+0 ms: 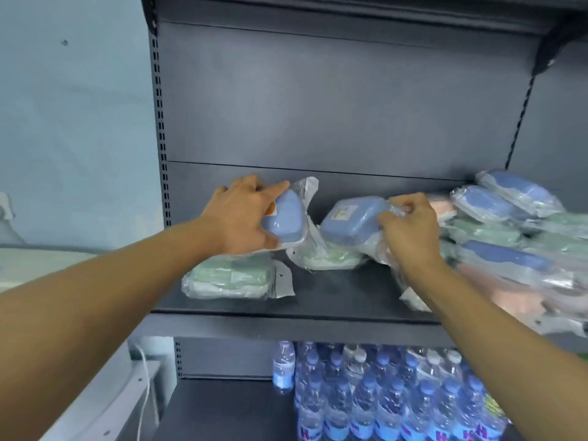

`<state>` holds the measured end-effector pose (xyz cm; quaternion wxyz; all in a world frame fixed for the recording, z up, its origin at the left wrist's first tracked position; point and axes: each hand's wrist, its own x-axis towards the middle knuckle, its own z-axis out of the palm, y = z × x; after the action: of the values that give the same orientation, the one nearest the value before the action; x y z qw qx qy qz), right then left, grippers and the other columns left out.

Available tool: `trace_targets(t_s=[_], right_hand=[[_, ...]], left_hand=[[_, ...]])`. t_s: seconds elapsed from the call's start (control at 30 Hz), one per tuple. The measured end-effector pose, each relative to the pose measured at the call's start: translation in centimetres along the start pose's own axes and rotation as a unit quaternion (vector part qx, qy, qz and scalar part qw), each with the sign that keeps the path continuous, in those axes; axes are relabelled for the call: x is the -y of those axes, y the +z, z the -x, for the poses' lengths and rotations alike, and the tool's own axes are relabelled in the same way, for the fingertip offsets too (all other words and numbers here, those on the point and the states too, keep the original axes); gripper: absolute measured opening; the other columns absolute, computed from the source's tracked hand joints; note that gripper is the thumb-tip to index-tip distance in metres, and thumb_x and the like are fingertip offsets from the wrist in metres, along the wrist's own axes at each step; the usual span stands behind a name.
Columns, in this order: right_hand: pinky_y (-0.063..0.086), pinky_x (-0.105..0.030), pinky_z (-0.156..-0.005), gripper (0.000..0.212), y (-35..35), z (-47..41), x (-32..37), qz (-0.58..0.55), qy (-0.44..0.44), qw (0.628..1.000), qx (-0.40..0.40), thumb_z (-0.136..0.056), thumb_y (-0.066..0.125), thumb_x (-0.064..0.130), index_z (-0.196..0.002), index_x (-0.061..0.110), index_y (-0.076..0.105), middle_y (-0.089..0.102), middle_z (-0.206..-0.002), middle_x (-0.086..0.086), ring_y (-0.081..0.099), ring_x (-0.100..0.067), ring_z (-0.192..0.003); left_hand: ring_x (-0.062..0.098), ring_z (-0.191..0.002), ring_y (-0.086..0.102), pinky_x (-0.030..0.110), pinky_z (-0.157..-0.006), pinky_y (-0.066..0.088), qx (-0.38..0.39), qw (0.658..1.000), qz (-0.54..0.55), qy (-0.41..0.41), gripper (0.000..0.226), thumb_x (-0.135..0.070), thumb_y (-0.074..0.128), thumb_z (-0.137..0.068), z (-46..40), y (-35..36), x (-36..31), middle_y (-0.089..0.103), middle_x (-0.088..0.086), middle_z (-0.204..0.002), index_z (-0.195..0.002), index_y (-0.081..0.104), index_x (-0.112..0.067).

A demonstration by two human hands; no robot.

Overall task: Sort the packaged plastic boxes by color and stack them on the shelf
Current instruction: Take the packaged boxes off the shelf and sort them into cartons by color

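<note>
Both grip blue boxes: left hand (241,214) clasps one (283,219), right hand (410,227) pinches another's (353,221) wrapper.

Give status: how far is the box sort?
Early. Done: only one green box lies apart at the shelf's left. In hand: left hand grips a blue box above it; right hand pinches the wrap of another blue one. Left: the mixed pile of blue, green and pink on the right.
</note>
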<state>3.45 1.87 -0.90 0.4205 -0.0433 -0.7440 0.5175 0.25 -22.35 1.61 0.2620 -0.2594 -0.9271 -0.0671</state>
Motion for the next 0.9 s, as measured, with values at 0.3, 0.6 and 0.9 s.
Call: trace_targets(t_s=[0.3,0.6,0.9], right_hand=[[0.029,-0.025,-0.045,0.006,-0.8,5.1,-4.7,0.031,0.122,0.981,0.146,-0.085,0.044,0.010,-0.080,0.012,0.043,0.041,-0.065,-0.002,0.039,-0.019,-0.058],[0.026,-0.042,-0.109,0.066,-0.3,6.8,-3.3,0.340,-0.084,0.892,0.284,-0.089,0.046,0.056,-0.141,0.017,0.034,0.026,-0.148,-0.017,0.025,-0.036,-0.135],[0.033,-0.044,-0.098,0.070,0.7,7.8,-2.7,0.407,-0.071,0.870,0.269,-0.081,0.062,0.050,-0.136,0.015,0.035,0.039,-0.134,-0.026,0.036,-0.042,-0.123]], left_hand=[[0.022,-0.124,0.039,0.037,-0.103,0.029,0.034,0.996,-0.075,-0.034,0.084,-0.061,0.062,-0.074,10.2,0.1,-7.0,0.045,-0.004,-0.133,-0.146,0.026,-0.039],[0.021,-0.123,0.043,0.034,-0.100,0.032,0.085,0.992,-0.053,-0.076,0.082,-0.060,0.065,-0.073,14.6,0.2,-7.5,0.050,-0.007,-0.131,-0.143,0.031,-0.033],[0.018,-0.118,0.043,0.029,-0.097,0.032,0.133,0.986,-0.003,-0.100,0.082,-0.053,0.073,-0.071,19.5,1.1,-6.5,0.050,-0.008,-0.132,-0.139,0.035,-0.027]])
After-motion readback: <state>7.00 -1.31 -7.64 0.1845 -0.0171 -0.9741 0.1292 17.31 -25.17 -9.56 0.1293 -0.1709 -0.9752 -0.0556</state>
